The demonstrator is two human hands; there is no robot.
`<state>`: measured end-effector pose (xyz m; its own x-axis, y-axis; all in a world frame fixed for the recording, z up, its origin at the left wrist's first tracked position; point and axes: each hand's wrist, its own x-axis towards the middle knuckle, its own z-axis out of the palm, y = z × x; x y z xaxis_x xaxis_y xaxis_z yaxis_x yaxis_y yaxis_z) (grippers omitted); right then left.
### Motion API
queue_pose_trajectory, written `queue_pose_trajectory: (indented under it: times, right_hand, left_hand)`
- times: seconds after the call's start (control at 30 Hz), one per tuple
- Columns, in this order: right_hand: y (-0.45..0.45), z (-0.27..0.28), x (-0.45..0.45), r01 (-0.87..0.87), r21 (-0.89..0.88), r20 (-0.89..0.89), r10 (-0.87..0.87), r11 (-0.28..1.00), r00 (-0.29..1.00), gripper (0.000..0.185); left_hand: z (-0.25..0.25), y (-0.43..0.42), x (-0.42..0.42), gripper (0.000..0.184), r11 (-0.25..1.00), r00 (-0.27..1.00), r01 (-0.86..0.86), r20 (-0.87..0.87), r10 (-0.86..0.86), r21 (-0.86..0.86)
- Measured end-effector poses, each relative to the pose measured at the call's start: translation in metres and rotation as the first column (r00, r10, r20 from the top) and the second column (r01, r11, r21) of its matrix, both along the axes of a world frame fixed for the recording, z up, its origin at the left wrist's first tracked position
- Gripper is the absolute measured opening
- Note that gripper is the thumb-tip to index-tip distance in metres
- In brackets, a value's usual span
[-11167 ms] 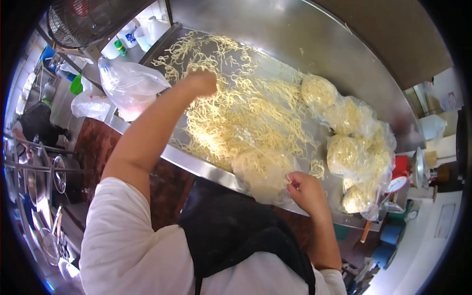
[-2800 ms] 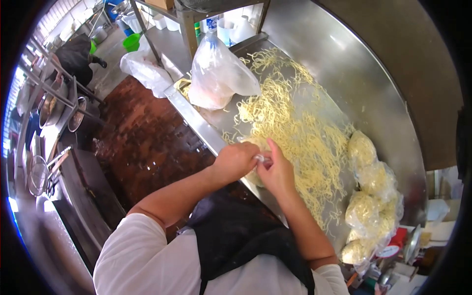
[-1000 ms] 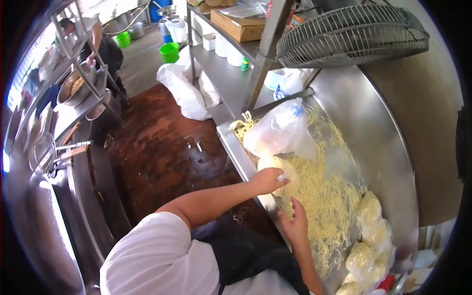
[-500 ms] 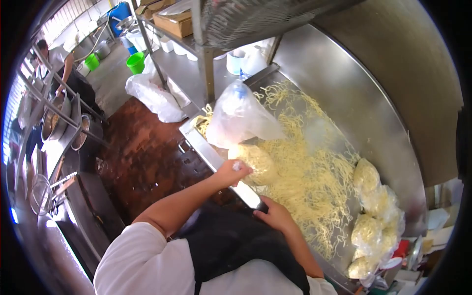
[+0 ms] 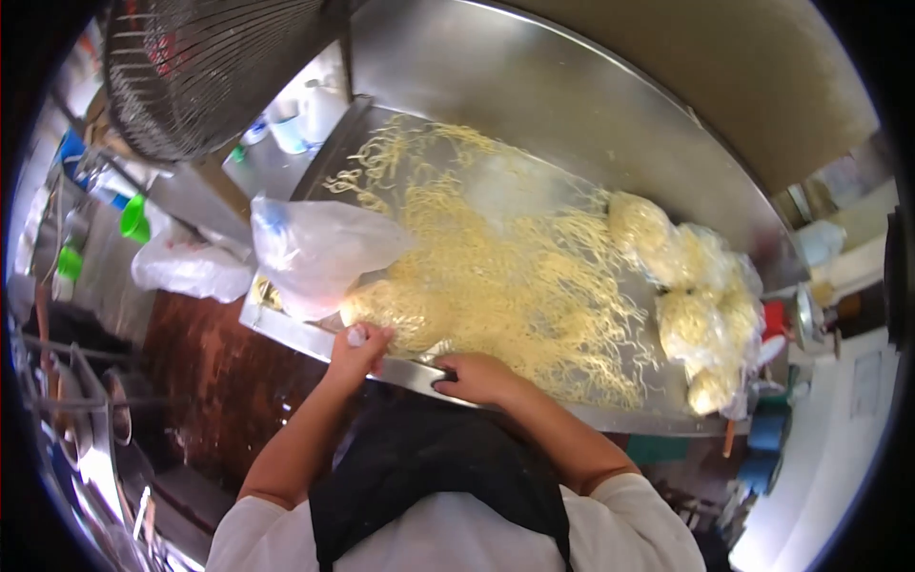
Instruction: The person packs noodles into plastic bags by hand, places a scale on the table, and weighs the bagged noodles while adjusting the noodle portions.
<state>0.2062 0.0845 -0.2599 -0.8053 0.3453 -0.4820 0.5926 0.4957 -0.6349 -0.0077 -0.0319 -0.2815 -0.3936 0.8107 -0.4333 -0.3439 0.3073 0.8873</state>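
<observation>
My left hand (image 5: 358, 351) is closed around the gathered neck of a clear plastic bag of noodles (image 5: 389, 310), a whitish tuft of plastic showing above the fist. The bag rests on the near left of a large metal tray table (image 5: 405, 375). Curled over this table's front rim is my right hand (image 5: 481, 378), with a small dark patch by its fingertips that I cannot make out. Loose yellow noodles (image 5: 515, 286) are spread beyond both hands. Left of them stands a translucent white plastic bag (image 5: 319, 250), partly covering the noodles.
Several filled noodle bags (image 5: 691, 319) are piled at the table's right end. A large fan (image 5: 205, 81) hangs at upper left. A white plastic sack (image 5: 191, 267) lies near the wet reddish floor (image 5: 205, 367). Green buckets (image 5: 135, 219) stand farther left.
My view has turned to the right, so the table and hands appear farther left and more level. My left hand keeps its hold on the noodle bag; my right hand stays at the rim.
</observation>
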Motion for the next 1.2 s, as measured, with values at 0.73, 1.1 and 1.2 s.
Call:
queue_pose_trajectory:
  times: [0.73,1.1,1.2]
  right_hand:
    - [-0.051,-0.042,-0.012,0.615,0.398,-0.445,-0.443,0.681,0.778,0.014]
    - [-0.057,-0.036,-0.015,0.647,0.468,-0.496,-0.427,0.602,0.756,0.01]
    - [-0.056,-0.037,-0.016,0.646,0.479,-0.498,-0.421,0.594,0.758,0.01]
  left_hand:
    - [-0.007,0.007,-0.03,0.032,0.951,0.948,0.306,0.082,-0.309,0.043]
    - [-0.006,0.003,-0.035,0.033,0.921,0.923,0.383,0.022,-0.385,0.065]
    - [-0.002,-0.002,-0.034,0.032,0.928,0.928,0.364,0.059,-0.369,0.082]
